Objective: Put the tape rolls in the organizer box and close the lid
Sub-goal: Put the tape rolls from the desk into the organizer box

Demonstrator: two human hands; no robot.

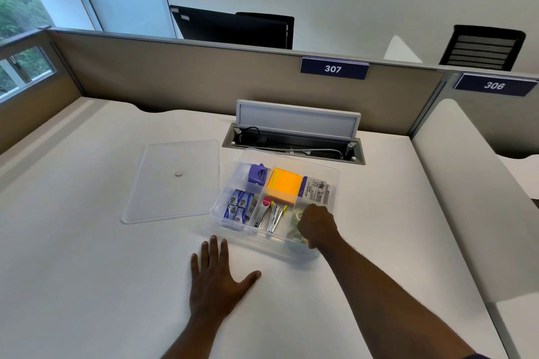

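Organizer box (332, 172), lid (163, 195) off beside it; right hand (316, 226) curled inside over tape rolls (298, 214), grasp unclear; left hand (217, 280) flat, fingers spread, empty; partition signs (334, 68) read "307", "306".

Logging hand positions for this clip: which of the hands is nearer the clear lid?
Left. The left hand lies flat on the desk just below the lid's near-right corner; the right hand is inside the organizer box, farther right.

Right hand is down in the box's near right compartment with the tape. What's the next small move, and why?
Probably release and lift the right hand out of the organizer box. Tape rolls already sit in that compartment, no rolls show on the desk, and the lid still lies flat to the left, beyond the flat left hand.
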